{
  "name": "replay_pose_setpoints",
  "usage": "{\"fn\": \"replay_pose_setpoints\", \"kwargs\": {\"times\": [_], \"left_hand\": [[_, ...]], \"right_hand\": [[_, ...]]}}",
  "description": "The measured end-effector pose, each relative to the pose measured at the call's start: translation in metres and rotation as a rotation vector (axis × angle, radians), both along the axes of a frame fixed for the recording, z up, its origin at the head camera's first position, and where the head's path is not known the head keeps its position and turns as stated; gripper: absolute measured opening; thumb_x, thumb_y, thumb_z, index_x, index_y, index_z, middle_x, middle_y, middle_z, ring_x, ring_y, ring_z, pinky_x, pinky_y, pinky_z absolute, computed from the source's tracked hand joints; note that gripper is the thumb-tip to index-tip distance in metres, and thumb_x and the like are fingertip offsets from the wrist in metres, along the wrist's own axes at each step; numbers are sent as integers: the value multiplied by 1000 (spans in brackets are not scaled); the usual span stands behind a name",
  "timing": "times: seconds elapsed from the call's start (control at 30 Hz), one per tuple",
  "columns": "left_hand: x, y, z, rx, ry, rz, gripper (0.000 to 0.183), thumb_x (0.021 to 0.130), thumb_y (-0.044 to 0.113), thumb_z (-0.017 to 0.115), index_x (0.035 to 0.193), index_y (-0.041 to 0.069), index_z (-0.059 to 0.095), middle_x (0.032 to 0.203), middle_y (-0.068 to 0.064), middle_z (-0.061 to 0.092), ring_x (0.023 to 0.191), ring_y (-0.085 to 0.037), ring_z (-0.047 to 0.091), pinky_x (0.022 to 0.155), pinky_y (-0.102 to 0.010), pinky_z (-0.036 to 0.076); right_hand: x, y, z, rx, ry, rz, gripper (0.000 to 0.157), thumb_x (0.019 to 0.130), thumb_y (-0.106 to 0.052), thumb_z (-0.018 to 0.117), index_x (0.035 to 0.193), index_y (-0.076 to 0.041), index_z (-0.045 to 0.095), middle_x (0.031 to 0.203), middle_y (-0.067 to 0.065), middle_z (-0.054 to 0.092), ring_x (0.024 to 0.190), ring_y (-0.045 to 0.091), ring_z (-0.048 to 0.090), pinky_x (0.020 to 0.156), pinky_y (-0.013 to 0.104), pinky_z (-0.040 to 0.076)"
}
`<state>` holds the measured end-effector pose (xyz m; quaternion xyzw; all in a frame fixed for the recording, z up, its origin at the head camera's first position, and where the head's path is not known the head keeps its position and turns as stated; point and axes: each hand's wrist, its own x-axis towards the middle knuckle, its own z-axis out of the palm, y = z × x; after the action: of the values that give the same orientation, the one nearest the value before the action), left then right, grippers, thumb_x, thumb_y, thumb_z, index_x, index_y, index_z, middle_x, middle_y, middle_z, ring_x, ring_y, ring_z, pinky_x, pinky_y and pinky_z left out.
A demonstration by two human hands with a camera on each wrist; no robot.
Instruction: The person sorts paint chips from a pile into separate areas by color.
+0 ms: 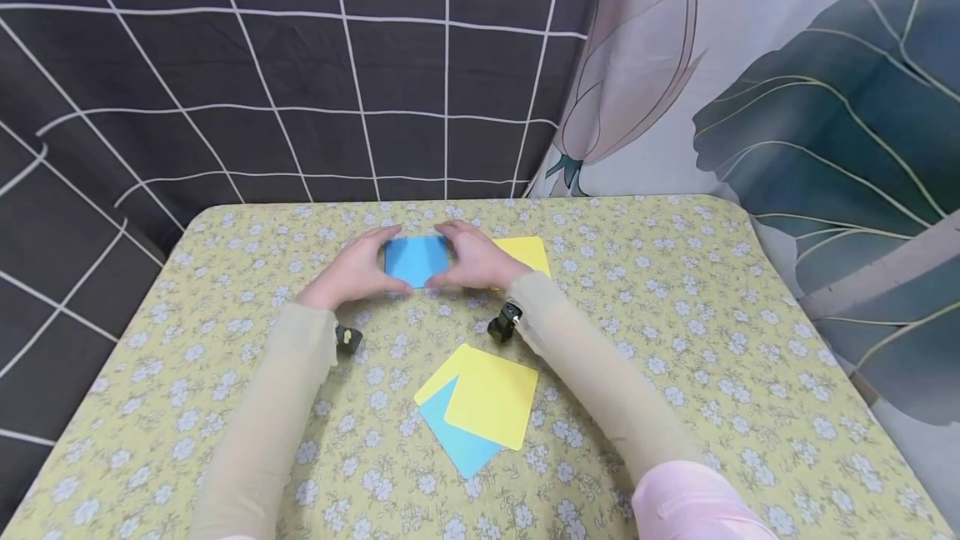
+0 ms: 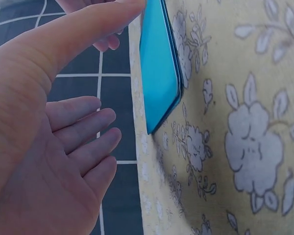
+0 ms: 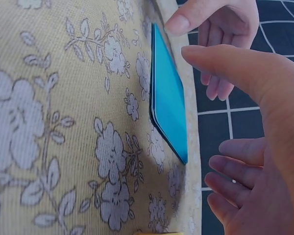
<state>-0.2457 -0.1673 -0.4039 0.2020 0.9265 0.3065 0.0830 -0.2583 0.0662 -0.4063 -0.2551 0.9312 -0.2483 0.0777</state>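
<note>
A thin stack of blue square cards (image 1: 416, 262) lies flat near the table's far edge, its layered sides showing in both wrist views. To its left is my left hand (image 1: 354, 270), thumb and fingers spread around the near and far sides without curling onto it. My right hand (image 1: 477, 258) mirrors this on the right side. In the right wrist view both thumbs hover just above the blue stack (image 3: 167, 98), apart from it. The other fingers of the left hand (image 2: 63, 147) stay loosely extended. Partly behind the right hand lies a yellow card (image 1: 529, 252).
Nearer on the flowered tablecloth (image 1: 660, 307) is a loose pile: a yellow card (image 1: 495, 397) on top of a blue card (image 1: 459, 437) and another yellow card (image 1: 442, 373). A dark gridded cloth (image 1: 397, 65) hangs behind the table, with a floral curtain (image 1: 847, 132) at right.
</note>
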Motion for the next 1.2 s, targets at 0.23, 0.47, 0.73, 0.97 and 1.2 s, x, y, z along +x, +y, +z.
{"fn": "replay_pose_setpoints", "kwargs": {"times": [0.23, 0.47, 0.73, 0.97, 1.2], "left_hand": [[8, 4, 4, 8, 39, -18, 110, 71, 29, 94, 157, 0, 33, 158, -24, 36, 138, -44, 41, 112, -58, 36], [13, 8, 4, -2, 66, -12, 108, 72, 34, 93, 157, 1, 35, 158, -23, 37, 139, -44, 40, 111, -61, 37], [21, 11, 4, 24, 91, -40, 107, 72, 37, 93, 157, 3, 36, 159, -19, 37, 142, -41, 37, 112, -59, 36], [30, 15, 9, 26, 76, -58, 105, 75, 36, 91, 159, 6, 34, 161, -16, 35, 142, -40, 37, 113, -58, 36], [40, 19, 10, 21, 80, -79, 105, 76, 38, 90, 159, 6, 34, 162, -15, 33, 147, -37, 30, 117, -57, 29]], "right_hand": [[7, 9, 7, -11, 14, -5, 102, 78, -48, 84, 156, -1, 38, 159, 16, 37, 145, 32, 34, 118, 44, 31], [14, 18, 15, -46, 0, -21, 103, 79, -49, 82, 157, -2, 34, 162, 16, 33, 149, 31, 27, 120, 48, 26], [20, 28, 15, -37, 40, -12, 105, 79, -53, 81, 160, -6, 32, 161, 16, 33, 148, 32, 28, 119, 50, 27], [26, 35, 19, -42, 70, -1, 106, 79, -53, 81, 158, -1, 33, 161, 18, 33, 148, 32, 27, 120, 50, 26], [34, 42, 25, -25, 71, -1, 104, 81, -54, 79, 159, -4, 32, 163, 13, 30, 150, 29, 25, 120, 47, 25]]}}
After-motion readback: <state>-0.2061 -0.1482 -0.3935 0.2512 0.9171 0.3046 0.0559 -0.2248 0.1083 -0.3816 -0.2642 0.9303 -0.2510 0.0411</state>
